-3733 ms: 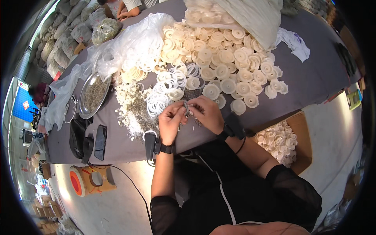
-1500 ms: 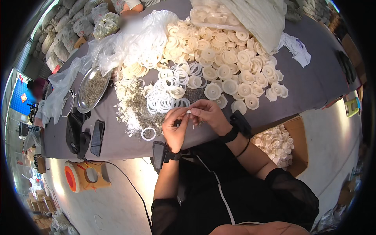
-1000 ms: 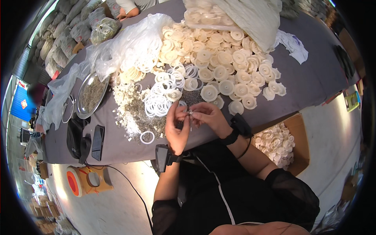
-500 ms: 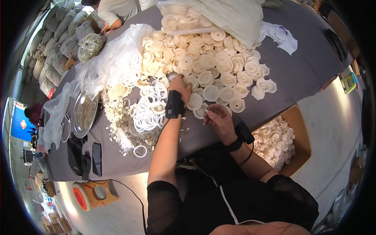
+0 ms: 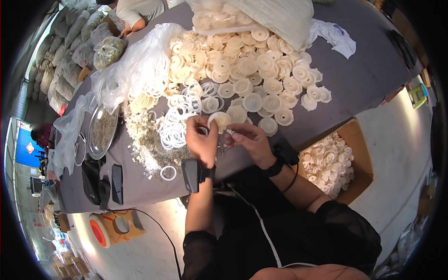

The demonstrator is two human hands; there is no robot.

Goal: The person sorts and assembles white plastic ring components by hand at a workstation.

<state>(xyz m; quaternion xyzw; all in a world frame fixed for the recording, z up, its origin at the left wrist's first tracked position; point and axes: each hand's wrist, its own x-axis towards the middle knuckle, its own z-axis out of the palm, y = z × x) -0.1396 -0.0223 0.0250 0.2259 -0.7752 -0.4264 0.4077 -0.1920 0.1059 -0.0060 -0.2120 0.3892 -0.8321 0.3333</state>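
Note:
My left hand [image 5: 201, 140] pinches a cream plastic disc [image 5: 219, 120] by its edge, above the near side of the table. Close by on the right, my right hand [image 5: 252, 142] holds a small white plastic piece [image 5: 230, 132] between thumb and fingertips, beside the disc. Beyond both hands spreads a heap of cream discs [image 5: 252, 102] with raised centres. White plastic rings [image 5: 173, 128] lie piled to the left of my left hand, and one single ring [image 5: 168, 173] rests nearer the table edge. Small grey and white bits [image 5: 144, 151] are scattered around the rings.
A cardboard box [image 5: 361, 163] of white parts stands at the right. On the grey tablecloth [image 5: 364, 60] lie a metal tray [image 5: 97, 148] of small parts, a phone [image 5: 117, 184], a black pouch [image 5: 93, 182] and clear plastic bags [image 5: 126, 70]. Another person's arm [image 5: 136, 25] reaches in at the far left.
My left hand has drawn back from the disc heap toward me, now with a disc in its fingers. My right hand has shifted slightly left, and both hands are now close together.

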